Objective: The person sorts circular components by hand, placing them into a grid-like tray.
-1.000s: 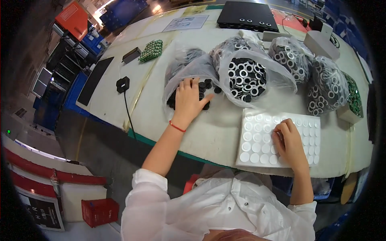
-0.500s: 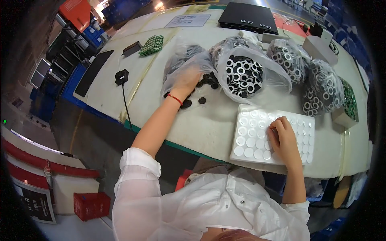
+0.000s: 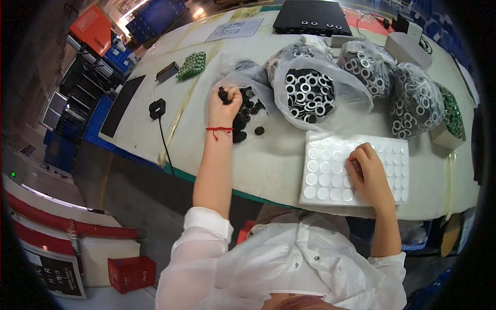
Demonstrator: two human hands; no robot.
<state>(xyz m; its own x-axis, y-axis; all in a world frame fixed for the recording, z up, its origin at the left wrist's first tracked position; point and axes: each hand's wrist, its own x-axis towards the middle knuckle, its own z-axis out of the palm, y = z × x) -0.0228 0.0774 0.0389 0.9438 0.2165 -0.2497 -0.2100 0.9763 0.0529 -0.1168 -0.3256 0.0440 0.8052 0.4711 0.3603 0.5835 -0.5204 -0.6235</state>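
My left hand point(image 3: 226, 106) is closed around several small black discs, whose dark edges show above the fist. It is raised at the mouth of a clear plastic bag point(image 3: 243, 81), where more loose black discs point(image 3: 249, 106) lie in and around the opening. One black disc point(image 3: 259, 130) rests apart on the table. My right hand point(image 3: 369, 170) is over a white sheet point(image 3: 330, 137) bearing rows of round white pieces. Its fingers are curled together near the middle of the sheet, and whatever they may hold is hidden.
An open plastic bag point(image 3: 356, 106) of black-and-white rings stands behind the sheet, with filled bags point(image 3: 416, 103) to its right. Green parts sit in a box point(image 3: 448, 137). Farther back are a black flat case point(image 3: 310, 15), a green mesh bundle point(image 3: 192, 66) and a corded black block point(image 3: 157, 108).
My left hand has come out of the plastic bag, moved left and turned up with black discs in its fist. My right hand stays over the sheet. The whole view has shifted slightly.
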